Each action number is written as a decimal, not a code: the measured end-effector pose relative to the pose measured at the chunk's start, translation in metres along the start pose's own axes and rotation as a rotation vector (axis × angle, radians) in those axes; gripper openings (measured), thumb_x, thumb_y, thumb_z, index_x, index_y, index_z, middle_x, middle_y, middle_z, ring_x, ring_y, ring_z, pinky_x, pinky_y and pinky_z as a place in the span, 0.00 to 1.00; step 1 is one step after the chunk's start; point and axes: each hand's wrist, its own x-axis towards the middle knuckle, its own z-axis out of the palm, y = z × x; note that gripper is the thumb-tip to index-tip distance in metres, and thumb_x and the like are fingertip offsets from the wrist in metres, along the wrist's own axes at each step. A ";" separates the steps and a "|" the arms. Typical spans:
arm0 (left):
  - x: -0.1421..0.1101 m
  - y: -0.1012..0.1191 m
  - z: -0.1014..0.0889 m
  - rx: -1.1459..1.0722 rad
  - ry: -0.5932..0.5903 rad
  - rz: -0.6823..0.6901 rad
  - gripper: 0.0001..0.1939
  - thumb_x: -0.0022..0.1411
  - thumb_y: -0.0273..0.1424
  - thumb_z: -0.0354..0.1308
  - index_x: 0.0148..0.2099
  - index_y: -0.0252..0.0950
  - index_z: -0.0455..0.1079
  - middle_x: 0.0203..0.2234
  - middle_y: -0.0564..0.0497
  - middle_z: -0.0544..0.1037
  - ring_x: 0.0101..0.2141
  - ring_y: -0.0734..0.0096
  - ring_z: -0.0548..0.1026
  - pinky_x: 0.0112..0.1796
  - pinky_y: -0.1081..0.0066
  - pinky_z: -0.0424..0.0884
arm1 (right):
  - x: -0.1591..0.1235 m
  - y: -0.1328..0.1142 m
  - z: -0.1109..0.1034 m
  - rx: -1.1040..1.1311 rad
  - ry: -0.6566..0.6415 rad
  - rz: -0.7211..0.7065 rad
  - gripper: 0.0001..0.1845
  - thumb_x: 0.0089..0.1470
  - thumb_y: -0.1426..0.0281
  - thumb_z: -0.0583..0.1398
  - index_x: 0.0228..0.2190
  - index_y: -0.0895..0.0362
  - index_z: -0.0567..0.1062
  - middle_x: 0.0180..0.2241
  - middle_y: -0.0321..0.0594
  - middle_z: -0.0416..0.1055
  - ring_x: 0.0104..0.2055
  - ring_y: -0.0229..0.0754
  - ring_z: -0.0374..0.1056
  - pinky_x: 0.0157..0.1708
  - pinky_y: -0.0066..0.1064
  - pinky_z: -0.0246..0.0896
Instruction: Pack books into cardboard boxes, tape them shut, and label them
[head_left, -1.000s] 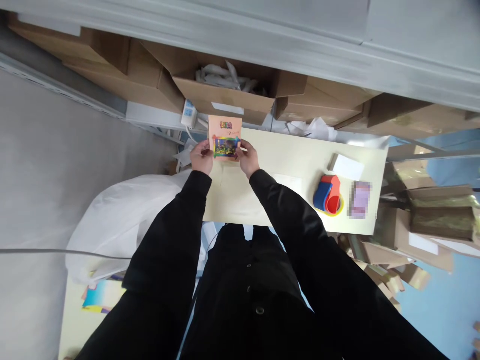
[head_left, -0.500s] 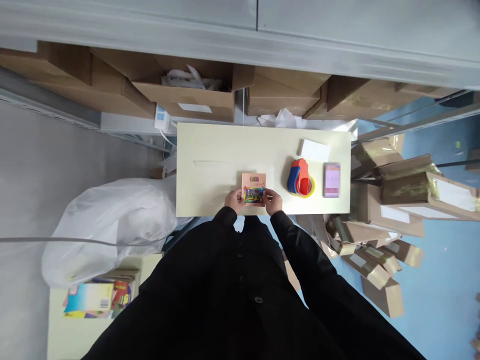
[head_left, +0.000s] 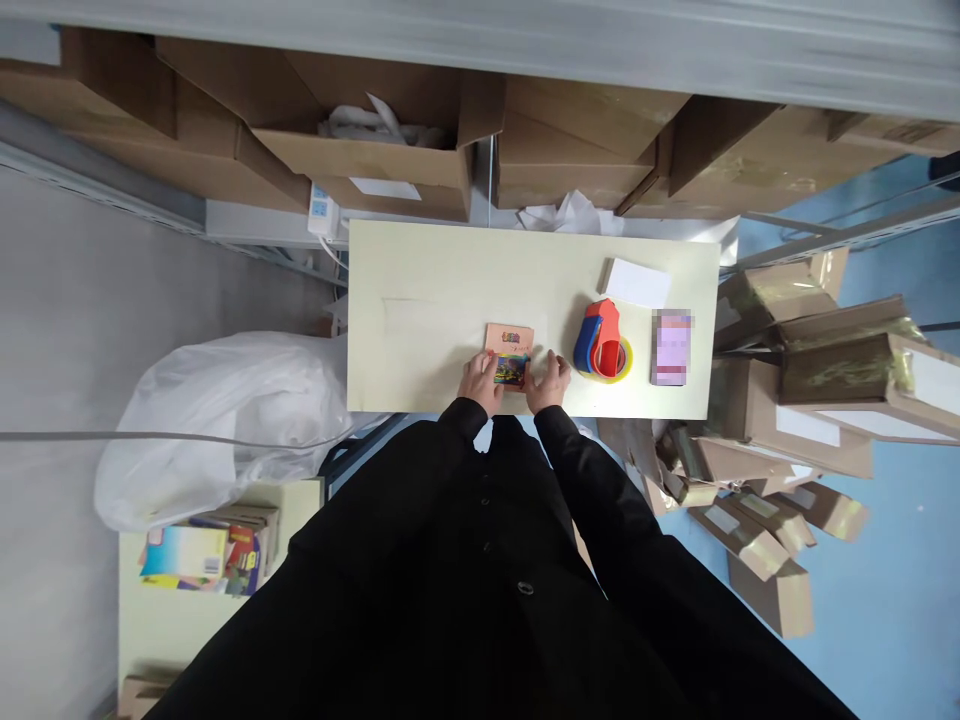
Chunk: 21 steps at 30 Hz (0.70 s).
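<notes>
A small booklet with a pink cover and a dark, colourful picture (head_left: pixel 511 338) lies on the cream tabletop (head_left: pixel 420 260), close to its front edge. My left hand (head_left: pixel 478 382) rests at the booklet's left side, fingers apart, with the tips over its edge. At the opposite side my right hand (head_left: pixel 548 383) is open, its thumb by the right edge and its other fingers spread toward the table. To the right of that hand stands a red and blue tape dispenser (head_left: pixel 602 342) with a yellowish roll.
A white box (head_left: pixel 637 283) and a pixelated pinkish rectangular item (head_left: pixel 672 347) lie on the table's right. Open cartons (head_left: pixel 360 155) line the shelf behind. Stacked parcels (head_left: pixel 840 385) stand right. A white plastic bag (head_left: pixel 217 420) and books (head_left: pixel 191 552) are at left.
Both hands have loosened from the booklet's side edges, and their fingers have spread. The booklet now lies on the table. The camera view has shifted slightly.
</notes>
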 end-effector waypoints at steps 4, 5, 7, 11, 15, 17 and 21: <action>-0.003 0.005 0.002 0.065 -0.121 0.046 0.33 0.51 0.28 0.58 0.60 0.31 0.60 0.60 0.35 0.54 0.56 0.45 0.58 0.55 0.53 0.59 | 0.001 -0.004 0.004 0.123 -0.070 0.137 0.44 0.38 0.69 0.63 0.57 0.63 0.55 0.54 0.59 0.55 0.57 0.55 0.57 0.54 0.46 0.58; -0.003 0.005 0.002 0.068 -0.125 0.036 0.33 0.51 0.28 0.59 0.60 0.31 0.60 0.60 0.35 0.53 0.56 0.44 0.58 0.54 0.53 0.60 | 0.003 -0.007 0.004 0.167 -0.087 0.186 0.45 0.36 0.70 0.63 0.57 0.63 0.55 0.53 0.58 0.57 0.55 0.53 0.60 0.52 0.43 0.60; -0.003 0.006 0.002 0.071 -0.129 0.028 0.33 0.51 0.28 0.59 0.61 0.31 0.60 0.61 0.36 0.53 0.55 0.43 0.58 0.54 0.53 0.61 | 0.009 -0.014 0.004 0.244 -0.110 0.283 0.43 0.36 0.70 0.62 0.55 0.61 0.56 0.49 0.53 0.63 0.48 0.48 0.66 0.46 0.39 0.64; 0.001 0.002 -0.002 0.071 -0.145 0.033 0.30 0.53 0.29 0.57 0.59 0.34 0.62 0.59 0.38 0.56 0.55 0.48 0.59 0.56 0.55 0.59 | 0.022 -0.025 -0.002 0.296 -0.249 0.350 0.22 0.37 0.67 0.61 0.39 0.57 0.67 0.32 0.37 0.70 0.33 0.41 0.67 0.36 0.35 0.66; 0.001 -0.002 -0.001 0.022 -0.125 0.019 0.28 0.53 0.29 0.58 0.58 0.35 0.64 0.58 0.40 0.57 0.56 0.49 0.58 0.57 0.56 0.57 | 0.025 -0.033 -0.010 0.172 -0.256 0.295 0.13 0.34 0.68 0.62 0.25 0.54 0.63 0.23 0.31 0.66 0.28 0.40 0.63 0.33 0.34 0.63; 0.001 0.000 0.002 -0.031 -0.097 0.000 0.28 0.52 0.30 0.59 0.57 0.35 0.65 0.58 0.40 0.57 0.56 0.48 0.59 0.58 0.55 0.57 | 0.023 -0.036 -0.016 0.102 -0.241 0.250 0.12 0.35 0.67 0.60 0.23 0.53 0.62 0.23 0.30 0.64 0.28 0.39 0.62 0.33 0.33 0.61; 0.004 0.018 0.013 -0.159 -0.097 0.026 0.27 0.52 0.31 0.61 0.55 0.33 0.67 0.57 0.39 0.60 0.56 0.51 0.61 0.57 0.57 0.59 | 0.021 -0.039 -0.038 0.190 -0.198 0.221 0.10 0.36 0.67 0.58 0.25 0.54 0.63 0.23 0.32 0.66 0.26 0.38 0.62 0.29 0.31 0.61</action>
